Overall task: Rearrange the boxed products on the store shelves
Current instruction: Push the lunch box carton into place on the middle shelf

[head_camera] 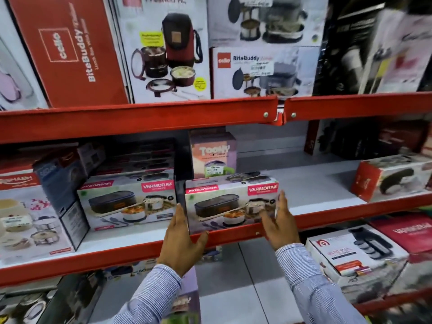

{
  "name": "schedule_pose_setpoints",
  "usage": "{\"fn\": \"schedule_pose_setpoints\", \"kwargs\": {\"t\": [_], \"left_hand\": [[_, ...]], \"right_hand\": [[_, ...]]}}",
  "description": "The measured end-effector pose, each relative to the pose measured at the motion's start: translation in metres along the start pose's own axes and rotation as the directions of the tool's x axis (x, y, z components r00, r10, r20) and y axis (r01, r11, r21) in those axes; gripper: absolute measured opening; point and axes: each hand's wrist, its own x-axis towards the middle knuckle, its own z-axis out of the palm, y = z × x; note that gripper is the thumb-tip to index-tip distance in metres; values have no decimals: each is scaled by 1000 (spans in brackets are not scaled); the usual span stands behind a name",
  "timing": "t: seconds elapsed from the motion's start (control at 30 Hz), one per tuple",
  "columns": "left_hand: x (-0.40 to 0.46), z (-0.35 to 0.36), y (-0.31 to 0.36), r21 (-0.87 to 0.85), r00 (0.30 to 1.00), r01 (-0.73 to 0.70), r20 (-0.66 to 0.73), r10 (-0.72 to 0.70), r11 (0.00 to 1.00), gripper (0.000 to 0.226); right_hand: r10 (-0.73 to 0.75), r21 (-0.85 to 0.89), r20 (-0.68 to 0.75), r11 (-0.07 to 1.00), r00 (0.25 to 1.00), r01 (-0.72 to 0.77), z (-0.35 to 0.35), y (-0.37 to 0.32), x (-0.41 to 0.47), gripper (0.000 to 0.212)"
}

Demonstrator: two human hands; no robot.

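Observation:
A white Varmora lunch-box carton (pixel 230 203) stands at the front edge of the middle shelf (pixel 327 216). My left hand (pixel 181 237) lies flat against its left end, fingers up and thumb under the front corner. My right hand (pixel 279 220) presses its right end with spread fingers. The two palms clamp the carton between them. A matching Varmora carton (pixel 127 202) sits just to its left, a narrow gap apart. A pink Toony box (pixel 214 153) stands behind the held carton.
Bare white shelf (pixel 311 183) stretches to the right up to a red-and-white box (pixel 392 176). A dark blue box (pixel 62 185) leans at the left. Cello BiteBuddy boxes (pixel 264 71) fill the upper shelf above the red rail (pixel 140 120). Lower shelf holds more cartons (pixel 355 256).

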Motion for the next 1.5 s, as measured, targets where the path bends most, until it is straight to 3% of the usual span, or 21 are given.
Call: {"fn": "schedule_pose_setpoints", "kwargs": {"t": [0.03, 0.13, 0.27, 0.4, 0.73, 0.9, 1.13, 1.33, 1.5], "left_hand": [[1, -3, 4, -55, 1000, 11, -17, -12, 998, 84], [0, -13, 17, -154, 995, 7, -98, -23, 988, 63], [-11, -38, 34, -233, 962, -111, -270, 45, 966, 62], [-11, -65, 26, -219, 932, -125, -361, 39, 968, 57], [-42, -135, -59, -255, 872, 67, -455, -181, 964, 76], [-46, -151, -99, -211, 887, 157, -400, -232, 965, 65], [-40, -157, -118, -87, 910, 200, -352, -218, 976, 60], [-40, -158, -126, -47, 896, 229, -379, -230, 972, 69], [-39, -156, -125, -63, 885, 220, -407, -226, 974, 62]], "right_hand": [[31, 86, 16, 996, 999, -32, -3, -1, 3, 61], [-6, 101, -107, 995, 994, 17, -14, -6, 7, 34], [-113, 193, -236, 968, 965, 161, -30, -32, -3, 32], [-195, 225, -273, 939, 942, 259, -27, -57, -12, 31], [-252, 384, -57, 887, 966, 254, 86, -101, -51, 35], [-258, 375, 51, 900, 965, 221, 132, -100, -53, 33], [-238, 348, 99, 918, 966, 190, 144, -91, -58, 33], [-233, 361, 131, 916, 964, 173, 145, -91, -61, 35], [-232, 387, 136, 907, 963, 164, 147, -90, -60, 33]]}}
